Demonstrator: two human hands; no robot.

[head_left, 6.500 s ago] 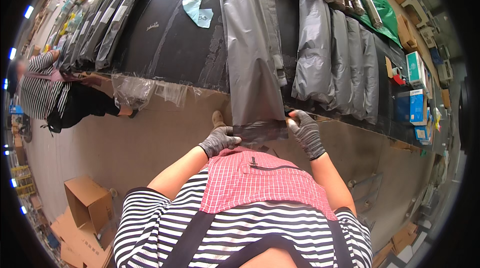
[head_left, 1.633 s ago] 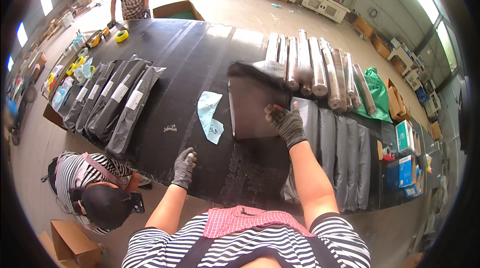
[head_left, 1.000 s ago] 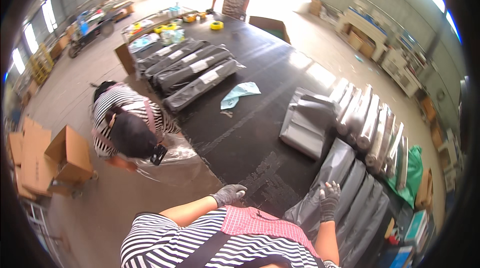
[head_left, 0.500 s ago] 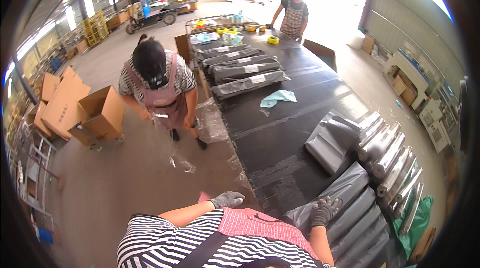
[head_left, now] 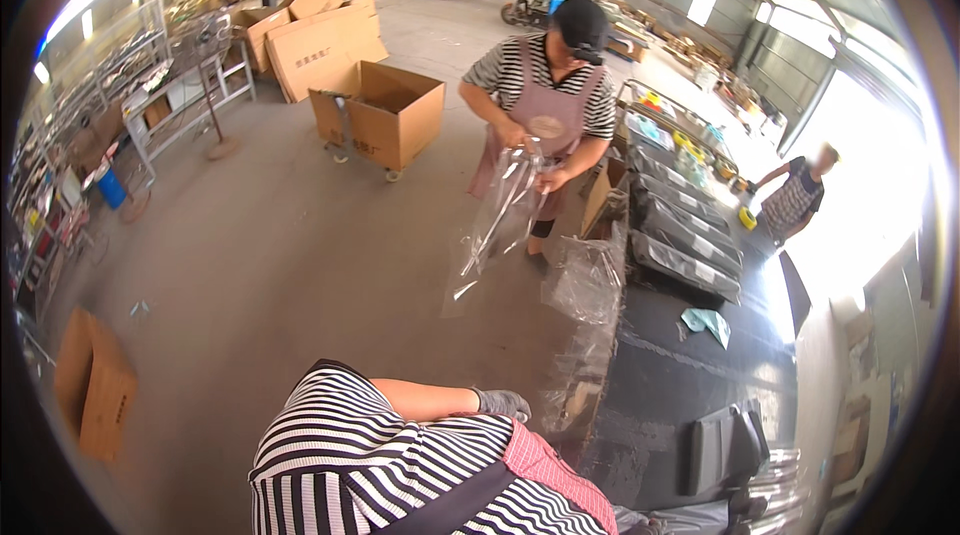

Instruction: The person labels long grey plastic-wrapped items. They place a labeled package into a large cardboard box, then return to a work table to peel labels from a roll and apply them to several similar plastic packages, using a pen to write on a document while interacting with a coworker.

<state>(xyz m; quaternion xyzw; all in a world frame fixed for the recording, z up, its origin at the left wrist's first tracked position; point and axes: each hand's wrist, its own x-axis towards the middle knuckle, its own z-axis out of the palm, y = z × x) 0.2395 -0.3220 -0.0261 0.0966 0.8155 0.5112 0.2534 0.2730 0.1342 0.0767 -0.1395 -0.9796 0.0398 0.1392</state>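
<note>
the grey-gloved left hand (head_left: 503,403) hangs beside the near left edge of the table (head_left: 655,365), apart from its top, close by the wearer's striped shirt (head_left: 400,455) and red checked apron (head_left: 548,470). its fingers lie close together and nothing shows in it; how far they curl i cannot tell. the right hand (head_left: 650,526) shows only as a dark sliver at the near end of the table, against the grey packages (head_left: 700,517), and i cannot tell whether it grips them or just rests there. those packages lie on the table's near end, mostly cut off by the lower rim of view. a little farther along the table is a folded grey package (head_left: 718,450), and next to it, toward the table's right side, the ends of silvery rolls (head_left: 778,485). a scrap of pale blue paper (head_left: 708,325) lies about midway along the table. toward the table's far end, black packages (head_left: 688,245) lie in a row, with a yellow tape roll (head_left: 747,218) near them on the table's right side. crumpled clear plastic (head_left: 588,280) hangs along the table's left edge. left of the table a co-worker (head_left: 545,95) holds up a clear plastic sheet (head_left: 495,220), and an open cardboard box (head_left: 385,120) stands farther out on that side. another person (head_left: 795,195) stands by the table's far right side.
</note>
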